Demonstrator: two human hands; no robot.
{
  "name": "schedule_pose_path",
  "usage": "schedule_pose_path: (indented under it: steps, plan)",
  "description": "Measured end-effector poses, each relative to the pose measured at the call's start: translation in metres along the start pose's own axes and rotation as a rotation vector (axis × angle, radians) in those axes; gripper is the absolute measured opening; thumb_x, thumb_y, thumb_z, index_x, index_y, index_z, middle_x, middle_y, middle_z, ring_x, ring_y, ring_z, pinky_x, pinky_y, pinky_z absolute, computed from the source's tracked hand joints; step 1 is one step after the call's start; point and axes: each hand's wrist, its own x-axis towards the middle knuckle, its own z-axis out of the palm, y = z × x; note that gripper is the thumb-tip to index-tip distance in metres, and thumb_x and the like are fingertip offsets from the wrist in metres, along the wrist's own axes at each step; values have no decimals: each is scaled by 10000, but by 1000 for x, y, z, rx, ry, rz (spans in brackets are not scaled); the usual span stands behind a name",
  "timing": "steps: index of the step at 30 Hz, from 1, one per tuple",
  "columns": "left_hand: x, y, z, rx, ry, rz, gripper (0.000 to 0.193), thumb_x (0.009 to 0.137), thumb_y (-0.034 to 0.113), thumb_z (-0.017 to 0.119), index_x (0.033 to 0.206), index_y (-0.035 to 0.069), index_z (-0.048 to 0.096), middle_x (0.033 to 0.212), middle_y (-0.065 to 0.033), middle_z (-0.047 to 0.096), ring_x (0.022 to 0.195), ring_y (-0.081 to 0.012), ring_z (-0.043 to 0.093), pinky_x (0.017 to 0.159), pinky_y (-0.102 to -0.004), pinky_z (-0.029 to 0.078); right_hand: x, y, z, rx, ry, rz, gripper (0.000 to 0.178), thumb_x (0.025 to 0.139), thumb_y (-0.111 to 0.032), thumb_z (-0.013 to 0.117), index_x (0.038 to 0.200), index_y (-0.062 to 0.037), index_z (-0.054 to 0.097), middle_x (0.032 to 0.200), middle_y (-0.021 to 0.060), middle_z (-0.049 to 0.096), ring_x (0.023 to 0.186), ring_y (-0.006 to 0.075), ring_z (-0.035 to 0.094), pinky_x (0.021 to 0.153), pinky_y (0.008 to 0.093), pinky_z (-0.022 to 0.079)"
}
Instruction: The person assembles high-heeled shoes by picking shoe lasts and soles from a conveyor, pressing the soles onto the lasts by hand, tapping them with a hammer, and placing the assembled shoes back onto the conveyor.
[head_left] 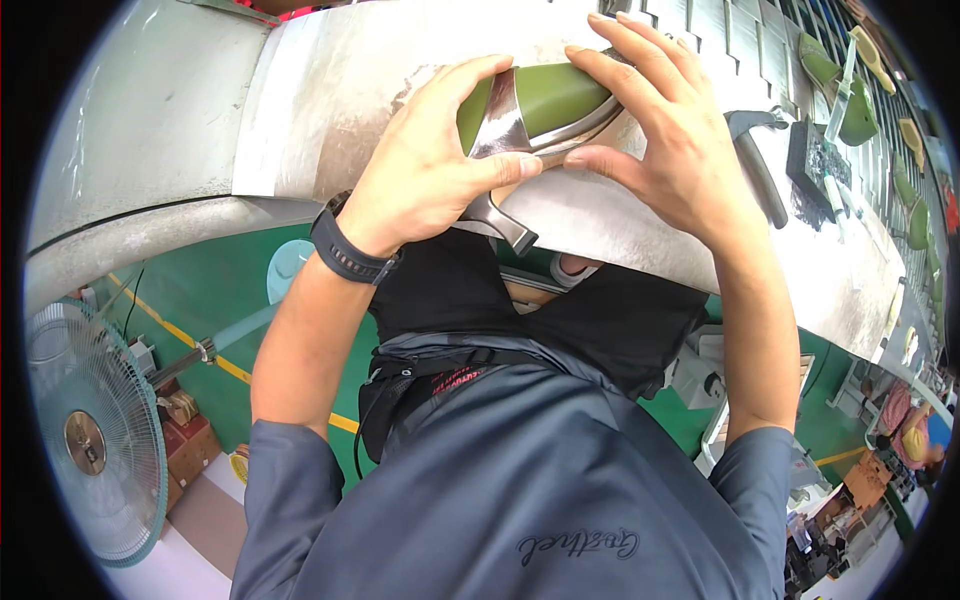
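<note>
A high-heeled shoe [504, 125] with a shiny metallic strap and edge sits on a green last [562, 100], above the near edge of the pale workbench. Its dark glossy heel [510, 226] points toward me. My left hand [425, 155] is closed around the heel end, thumb pressed along the near side, a dark watch on the wrist. Around the toe end curves my right hand [665, 130]; its index finger lies over the far edge and its thumb is by the sole. Its other fingers are spread upward, and the palm hides part of the toe.
Right of my hand lie a hammer-like tool with a dark handle [760, 180] and a black block [815, 165]. Beyond is a slatted metal conveyor [735, 60] carrying green lasts [858, 112]. A fan [90, 440] stands left on the green floor; a person [915, 440] appears far right.
</note>
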Motion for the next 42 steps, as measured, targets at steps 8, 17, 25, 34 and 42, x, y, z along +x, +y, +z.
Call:
schedule_pose_path:
  steps: [8,17,25,34,42]
  plan:
    - [5,17,8,120,43,-80,741,816,168,849,1458,-32,537,1400,-166,600,1315,-269,587,1151,-371,436,29,-15,6,-115,-139,189,611,721,-289,915,1268,-116,705,1287,83,668,1281,301,592,1101,531,418]
    - [-4,15,5,167,-19,17,789,834,213,834,1497,-42,491,1438,-207,560,1361,-334,543,1177,-424,412,-64,28,-1,-209,305,578,656,867,-315,865,1400,-22,620,1490,262,533,1348,424,539,1115,508,469]
    - [58,36,30,307,-134,251,1015,804,354,883,1599,-3,362,1440,-269,585,1295,-450,589,1065,-476,499,-94,36,-14,-522,77,582,573,841,11,607,1403,-93,645,1206,163,657,1105,349,618,942,466,504]
    - [62,39,31,286,-192,210,1014,801,299,891,1641,121,354,1405,-268,631,1261,-464,621,1051,-474,515,-59,0,-24,493,384,699,248,920,-201,834,1057,0,784,988,93,780,868,158,727,774,290,569]
    - [74,26,30,-60,-95,164,548,1005,272,657,1458,-23,570,1215,-277,711,1087,-384,717,928,-417,555,-37,19,-26,1072,505,904,308,1013,-257,735,1157,15,758,1062,111,783,996,176,740,878,338,628]
